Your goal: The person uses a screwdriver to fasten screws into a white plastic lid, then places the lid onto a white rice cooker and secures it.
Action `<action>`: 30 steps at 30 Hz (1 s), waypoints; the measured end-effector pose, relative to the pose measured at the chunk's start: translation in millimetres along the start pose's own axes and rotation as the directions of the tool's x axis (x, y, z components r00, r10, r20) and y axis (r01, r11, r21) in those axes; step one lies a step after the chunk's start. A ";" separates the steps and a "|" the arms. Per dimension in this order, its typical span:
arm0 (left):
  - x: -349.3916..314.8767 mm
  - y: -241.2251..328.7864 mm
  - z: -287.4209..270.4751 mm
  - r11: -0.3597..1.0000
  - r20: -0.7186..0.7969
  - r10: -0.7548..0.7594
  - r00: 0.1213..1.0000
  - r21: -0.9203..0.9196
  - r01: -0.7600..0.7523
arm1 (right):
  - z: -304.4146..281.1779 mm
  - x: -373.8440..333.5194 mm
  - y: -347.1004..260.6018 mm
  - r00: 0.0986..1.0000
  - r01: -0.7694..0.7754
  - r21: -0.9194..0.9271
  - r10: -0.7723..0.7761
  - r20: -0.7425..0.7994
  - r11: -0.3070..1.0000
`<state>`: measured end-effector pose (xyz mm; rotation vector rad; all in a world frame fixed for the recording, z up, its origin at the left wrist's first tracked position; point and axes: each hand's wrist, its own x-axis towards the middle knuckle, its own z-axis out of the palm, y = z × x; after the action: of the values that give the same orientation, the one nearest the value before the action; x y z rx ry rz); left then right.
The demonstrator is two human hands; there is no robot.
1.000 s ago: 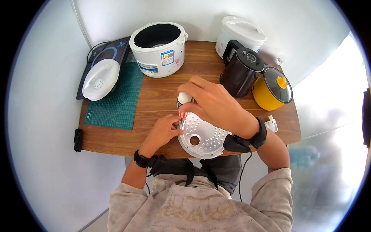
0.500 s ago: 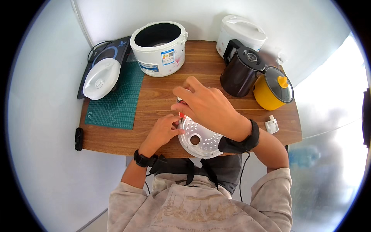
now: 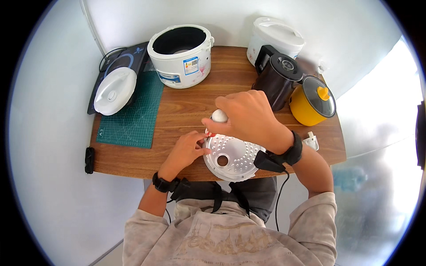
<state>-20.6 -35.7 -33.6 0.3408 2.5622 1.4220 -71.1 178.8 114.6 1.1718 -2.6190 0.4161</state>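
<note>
A round silvery lid plate (image 3: pixel 237 165), dotted with raised bumps and pierced by a round hole, lies at the front edge of the table. At its left rim, my left hand (image 3: pixel 185 150) is closed, thumb on the plate and fingertips beside the red part of a tool. My right hand (image 3: pixel 253 116) is wrapped round that tool, which looks like a screwdriver (image 3: pixel 219 116) with a white rounded handle end and red lower down. It stands over the plate's upper left rim; its tip is hidden by my fingers.
Behind stands an open white rice cooker body (image 3: pixel 179 66). A white lid (image 3: pixel 116 91) rests by a black induction plate (image 3: pixel 96 99) and green cutting mat (image 3: pixel 128 132). To the right are a dark kettle (image 3: pixel 271 88), yellow pot (image 3: pixel 305 108), white cooker (image 3: pixel 277 35) and small white part (image 3: pixel 311 141).
My right hand has shifted slightly right and turned, so the white handle end now shows. My left hand stays at the plate's rim.
</note>
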 end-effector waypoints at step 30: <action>1.4 -3.4 1.5 0.999 0.011 -0.037 0.999 -0.037 0.037 | 9.7 -0.3 -7.4 0.995 0.104 0.174 -0.102 -0.017 0.979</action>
<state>-21.9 -35.8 -37.3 0.2924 2.5171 1.4495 -66.3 170.9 106.7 1.3498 -2.5435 0.6383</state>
